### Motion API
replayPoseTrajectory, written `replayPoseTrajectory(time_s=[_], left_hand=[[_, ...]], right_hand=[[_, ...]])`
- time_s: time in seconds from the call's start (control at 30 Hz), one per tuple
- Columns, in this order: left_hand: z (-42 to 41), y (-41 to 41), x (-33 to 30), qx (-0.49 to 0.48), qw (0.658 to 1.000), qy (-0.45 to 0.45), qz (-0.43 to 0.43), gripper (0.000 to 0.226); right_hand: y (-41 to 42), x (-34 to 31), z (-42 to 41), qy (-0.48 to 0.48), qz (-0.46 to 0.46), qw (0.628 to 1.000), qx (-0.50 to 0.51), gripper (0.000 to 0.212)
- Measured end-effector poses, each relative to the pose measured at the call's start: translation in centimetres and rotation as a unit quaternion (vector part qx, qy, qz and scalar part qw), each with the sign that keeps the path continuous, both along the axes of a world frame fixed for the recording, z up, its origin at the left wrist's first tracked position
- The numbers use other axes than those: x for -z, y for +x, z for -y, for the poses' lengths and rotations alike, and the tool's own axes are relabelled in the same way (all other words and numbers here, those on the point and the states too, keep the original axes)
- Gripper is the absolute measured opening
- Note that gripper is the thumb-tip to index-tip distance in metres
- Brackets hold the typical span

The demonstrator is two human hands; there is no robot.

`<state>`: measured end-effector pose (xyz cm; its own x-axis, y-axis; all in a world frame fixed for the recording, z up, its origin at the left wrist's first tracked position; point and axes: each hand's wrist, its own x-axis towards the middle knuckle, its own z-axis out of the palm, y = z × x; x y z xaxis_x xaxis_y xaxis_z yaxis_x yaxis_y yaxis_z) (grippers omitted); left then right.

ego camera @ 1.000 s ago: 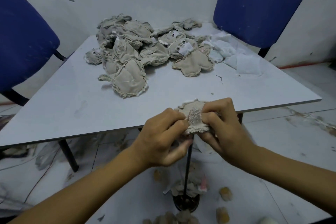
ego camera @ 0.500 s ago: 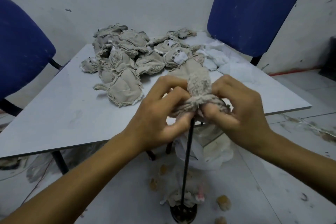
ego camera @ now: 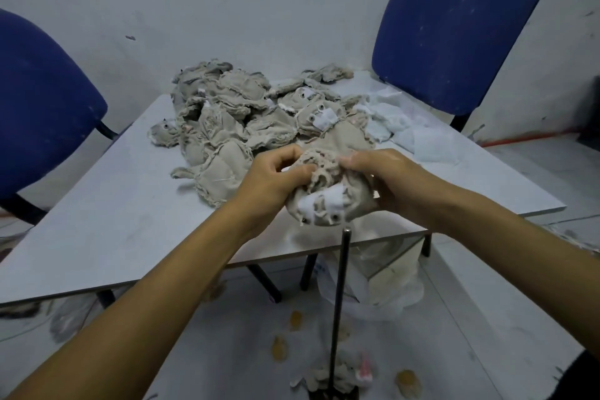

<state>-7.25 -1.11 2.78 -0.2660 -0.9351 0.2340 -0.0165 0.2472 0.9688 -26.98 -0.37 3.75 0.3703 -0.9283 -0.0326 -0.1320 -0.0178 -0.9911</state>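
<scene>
I hold a beige cloth toy skin (ego camera: pixel 331 201) above the table's near edge, with small eyes and white patches facing me. My left hand (ego camera: pixel 272 182) pinches its frayed opening from the left. My right hand (ego camera: pixel 386 178) grips the same opening from the right. Just under the toy stands a thin black metal rod (ego camera: pixel 339 302), upright, with its tip bare and free of the cloth. Its base on the floor is partly cut off by the frame.
A heap of similar beige toy skins (ego camera: pixel 246 114) covers the far half of the grey table (ego camera: pixel 113 221), with white fabric pieces (ego camera: pixel 412 130) to its right. Blue chairs (ego camera: pixel 454 29) stand at both far corners. Scraps and a plastic bag (ego camera: pixel 383 289) lie on the floor.
The toy skin was pulled up along the rod and has come off its tip. Both hands rose with it, and its face side with eyes now shows.
</scene>
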Motion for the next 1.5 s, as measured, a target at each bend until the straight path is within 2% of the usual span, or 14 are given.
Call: replayPoseTrajectory(time_s=[0.07,0.23,0.37,0.4,0.5,0.6,0.7,0.8,0.87,0.97,1.17,1.27,1.4,1.5], left_hand=[[0.3,0.1,0.3,-0.057,0.998,-0.017,0.037,0.019],[0.3,-1.5,1.0,-0.228,0.964,-0.055,0.123,0.016],[-0.3,-1.1,0.4,-0.092,0.995,-0.006,0.045,0.009],[-0.6,-1.1,0.4,-0.065,0.996,-0.020,0.060,0.008],[-1.5,-1.4,0.9,-0.087,0.964,-0.170,0.188,0.010],[-1.8,-1.5,1.3,-0.112,0.942,-0.240,0.207,0.016],[-2.0,-0.8,1.3,-0.138,0.933,-0.266,0.201,0.020],[-2.4,-0.4,1.1,-0.184,0.904,-0.332,0.194,0.020],[-3.1,-0.9,0.9,-0.193,0.875,-0.397,0.200,0.024],[-4.1,-1.3,1.0,-0.135,0.836,-0.489,0.208,0.030],[-4.9,1.0,2.6,-0.052,0.771,-0.562,0.295,0.019],[-6.1,0.6,4.5,-0.022,0.769,-0.536,0.346,0.016],[-7.4,0.1,7.7,-0.018,0.785,-0.500,0.367,0.028],[-7.8,0.7,9.4,0.010,0.780,-0.493,0.385,0.022]], right_hand=[[0.4,0.5,0.1,-0.054,-0.045,0.997,-0.012,0.029],[2.2,1.5,0.3,-0.142,-0.096,0.982,0.081,0.013],[2.0,1.4,0.7,-0.150,-0.097,0.973,0.149,0.021],[1.9,1.5,0.8,-0.155,-0.106,0.967,0.171,0.021],[2.2,1.7,0.9,-0.176,-0.128,0.950,0.225,0.022],[2.9,2.0,0.6,-0.190,-0.132,0.943,0.238,0.031],[2.1,1.8,-0.7,-0.254,-0.134,0.944,0.163,0.025],[0.7,1.9,-2.6,-0.394,-0.190,0.896,0.072,0.018],[-0.1,2.0,-3.7,-0.461,-0.179,0.865,0.084,0.019],[-1.2,2.7,-4.9,-0.556,-0.193,0.801,0.114,0.019],[-1.7,5.9,-5.8,-0.622,-0.246,0.741,0.070,0.014],[-1.8,8.5,-5.9,-0.630,-0.295,0.717,0.041,0.013],[-1.6,11.9,-6.1,-0.569,-0.298,0.766,0.002,0.018],[-1.6,13.5,-6.4,-0.543,-0.308,0.781,-0.021,0.022]])
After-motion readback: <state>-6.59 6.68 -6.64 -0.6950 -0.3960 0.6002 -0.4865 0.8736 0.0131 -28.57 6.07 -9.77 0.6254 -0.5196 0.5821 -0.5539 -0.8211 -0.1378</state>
